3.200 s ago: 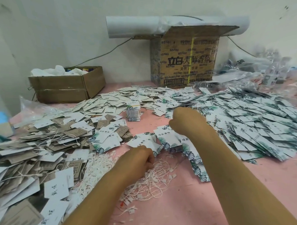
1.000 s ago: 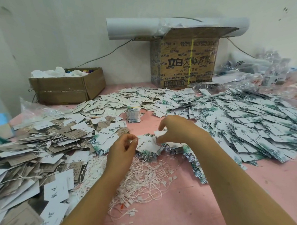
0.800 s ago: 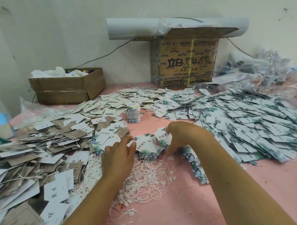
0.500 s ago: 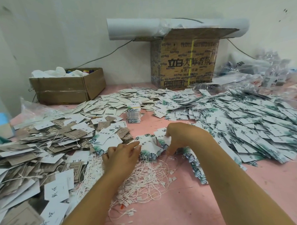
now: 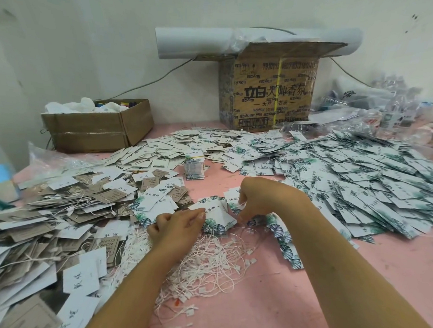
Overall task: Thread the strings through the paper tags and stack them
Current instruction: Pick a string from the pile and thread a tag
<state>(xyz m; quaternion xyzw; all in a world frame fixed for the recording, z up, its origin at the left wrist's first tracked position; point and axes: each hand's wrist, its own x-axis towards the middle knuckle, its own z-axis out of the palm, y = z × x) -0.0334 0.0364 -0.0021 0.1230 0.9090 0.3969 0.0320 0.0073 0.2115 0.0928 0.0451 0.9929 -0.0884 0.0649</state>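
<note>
Together, the left grip (image 5: 178, 224) and right grip (image 5: 258, 198) pinch opposite edges of one leaf-print tag (image 5: 217, 214), fingers curled. Just beneath them lies the tangle of white strings (image 5: 206, 260) on the pink worktop (image 5: 316, 292); heaped tags (image 5: 358, 185) spread beyond the right grip.

Tall carton (image 5: 270, 91) at back wall: big black print "立白", then "大师香氛". Line below: "— 天然 … 衣液 —", middle character hidden by yellow strap (image 5: 278, 74). Small logo marks repeated across face, too small to read. Digit row along top edge starts "791", rest blurred. Barcode bottom left, digits unreadable.
Brown tags (image 5: 150, 183): "HIGH END WORK CLOTHES", seen upside down.
White leaf-print tags (image 5: 157, 198): short Chinese line ending "服饰", first characters unclear.
</note>
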